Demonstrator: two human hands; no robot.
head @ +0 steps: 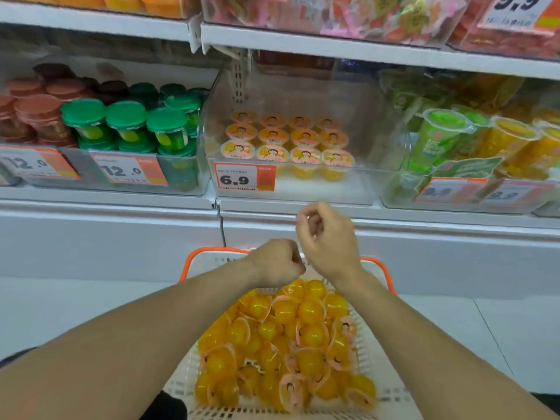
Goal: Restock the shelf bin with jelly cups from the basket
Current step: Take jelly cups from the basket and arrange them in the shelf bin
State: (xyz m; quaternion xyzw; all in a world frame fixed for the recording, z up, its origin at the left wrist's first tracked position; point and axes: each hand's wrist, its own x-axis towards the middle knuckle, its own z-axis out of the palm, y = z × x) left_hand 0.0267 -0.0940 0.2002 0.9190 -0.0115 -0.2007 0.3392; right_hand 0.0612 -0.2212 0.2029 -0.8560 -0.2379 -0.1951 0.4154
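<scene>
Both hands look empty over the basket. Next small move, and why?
Probably lower the left hand into the basket and grip a jelly cup from the near top of the pile. Both hands are curled and hold nothing; the right hand is higher, toward the shelf. The shelf bin has three rows of cups at the bottom, with room above.

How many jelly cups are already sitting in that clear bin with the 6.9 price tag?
12 jelly cups show in the bin, in three rows of four: front row behind the 6.9 tag, then a middle and a back row. More may be hidden underneath.
</scene>
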